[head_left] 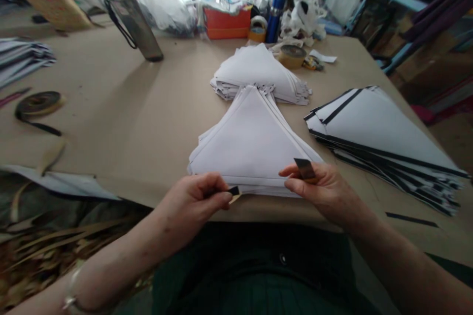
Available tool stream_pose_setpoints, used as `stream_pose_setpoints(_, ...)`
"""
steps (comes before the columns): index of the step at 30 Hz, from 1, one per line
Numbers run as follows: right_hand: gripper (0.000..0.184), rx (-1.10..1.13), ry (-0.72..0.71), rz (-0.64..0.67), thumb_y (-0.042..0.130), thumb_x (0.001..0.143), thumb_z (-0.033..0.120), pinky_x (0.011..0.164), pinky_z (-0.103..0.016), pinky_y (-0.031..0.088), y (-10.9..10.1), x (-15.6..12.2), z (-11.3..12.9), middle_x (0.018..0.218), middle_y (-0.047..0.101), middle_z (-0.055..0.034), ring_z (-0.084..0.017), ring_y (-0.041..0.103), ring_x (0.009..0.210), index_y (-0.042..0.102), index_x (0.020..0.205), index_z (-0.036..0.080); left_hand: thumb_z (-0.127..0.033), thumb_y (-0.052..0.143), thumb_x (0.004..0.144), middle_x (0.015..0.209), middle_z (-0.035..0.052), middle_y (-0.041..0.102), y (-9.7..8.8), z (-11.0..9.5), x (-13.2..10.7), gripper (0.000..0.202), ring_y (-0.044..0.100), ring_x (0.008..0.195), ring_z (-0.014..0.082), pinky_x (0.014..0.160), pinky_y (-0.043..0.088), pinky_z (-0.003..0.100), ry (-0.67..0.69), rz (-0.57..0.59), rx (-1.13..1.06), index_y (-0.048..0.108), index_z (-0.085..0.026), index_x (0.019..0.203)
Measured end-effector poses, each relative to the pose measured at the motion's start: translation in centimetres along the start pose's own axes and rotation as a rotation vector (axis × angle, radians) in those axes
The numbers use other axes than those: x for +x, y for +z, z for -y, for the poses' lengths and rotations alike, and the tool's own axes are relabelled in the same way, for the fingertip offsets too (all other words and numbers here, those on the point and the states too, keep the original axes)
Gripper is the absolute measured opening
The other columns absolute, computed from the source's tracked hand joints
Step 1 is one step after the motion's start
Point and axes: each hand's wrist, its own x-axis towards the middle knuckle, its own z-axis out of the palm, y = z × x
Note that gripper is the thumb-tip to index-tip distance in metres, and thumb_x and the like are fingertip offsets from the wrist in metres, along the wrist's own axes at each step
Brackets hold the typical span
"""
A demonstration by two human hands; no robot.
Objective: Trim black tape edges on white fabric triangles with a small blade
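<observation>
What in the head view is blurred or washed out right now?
Head view: left hand, right hand, the black strip and dark tab they pinch, and the white stack are sharp; the black-edged stack smears toward the frame's right edge; the orange box is soft, glare above it.

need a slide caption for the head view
Left hand pinches a small black strip, right hand a wider dark strip, before a stack of white triangular sheets.
</observation>
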Motion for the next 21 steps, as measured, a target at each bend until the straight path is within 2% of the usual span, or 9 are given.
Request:
stream_pose_setpoints(4,0.021,0.119,0.001,0.103,0.067,0.074,0.032,0.052,-0.02,0.04,2.8,-0.7,0.4,0.064,0.055,0.003,-0.009,0.049,0.056,0.066,0.09,0.018,-0.03,0.054,0.078,0.055,-0.0046,0.046,2.1,-0.5,1.0,0.02,0.039,0.054,0.0091,0.051,0.029,0.021,0.12,-0.036,0.151,0.055,-0.016,0.064)
stream_pose_setpoints(10,0.012,0.086,-0.034,0.098,0.063,0.078,0.029,0.055,-0.02,0.039,4.2,0.0,0.2,0.065,0.054,0.0035,-0.008,0.048,0.06,0.061,0.077,0.017,-0.024,0.052,0.081,0.055,-0.0041,0.048,3.0,-0.7,0.9,0.02,0.04,0.053,0.0093,0.052,0.028,0.023,0.193,-0.058,0.303,0.053,-0.016,0.062)
stream_pose_setpoints(12,0.011,0.061,-0.04,0.093,0.06,0.079,0.026,0.057,-0.02,0.038,4.5,0.2,0.1,0.064,0.054,0.0034,-0.009,0.047,0.06,0.059,0.074,0.017,-0.023,0.052,0.081,0.062,-0.002,0.053,3.1,-0.7,0.9,0.018,0.045,0.059,0.0106,0.056,0.032,0.024,0.258,-0.071,0.296,0.053,-0.016,0.064)
stream_pose_setpoints(15,0.01,0.05,-0.05,0.106,0.058,0.08,0.024,0.06,-0.021,0.038,4.7,0.4,0.0,0.065,0.054,0.003,-0.009,0.047,0.062,0.058,0.072,0.017,-0.019,0.052,0.078,0.093,0.0043,0.061,3.3,-0.5,0.9,0.014,0.054,0.083,0.0151,0.069,0.038,0.025,0.364,-0.09,0.215,0.054,-0.016,0.065)
stream_pose_setpoints(16,0.011,0.053,-0.055,0.113,0.057,0.08,0.024,0.059,-0.022,0.038,4.7,0.4,-0.1,0.065,0.053,0.0029,-0.009,0.047,0.062,0.058,0.072,0.016,-0.019,0.052,0.077,0.099,0.0052,0.06,3.4,-0.5,1.0,0.014,0.054,0.09,0.0166,0.072,0.039,0.026,0.368,-0.077,0.171,0.054,-0.016,0.064)
stream_pose_setpoints(18,0.013,0.051,-0.072,0.127,0.056,0.08,0.023,0.057,-0.021,0.036,4.8,0.5,-0.5,0.062,0.051,0.0033,-0.009,0.045,0.06,0.056,0.069,0.016,-0.02,0.052,0.075,0.094,0.0045,0.061,3.7,-0.4,1.3,0.013,0.054,0.09,0.0168,0.072,0.039,0.025,0.309,-0.017,0.067,0.052,-0.016,0.063)
stream_pose_setpoints(21,0.017,0.019,-0.098,0.122,0.054,0.08,0.023,0.055,-0.022,0.033,5.0,0.6,-1.1,0.059,0.045,0.0039,-0.009,0.04,0.058,0.051,0.065,0.016,-0.024,0.052,0.073,0.065,-0.0018,0.052,4.1,-0.2,2.2,0.012,0.046,0.062,0.0119,0.057,0.035,0.023,0.132,0.104,-0.038,0.05,-0.017,0.063)
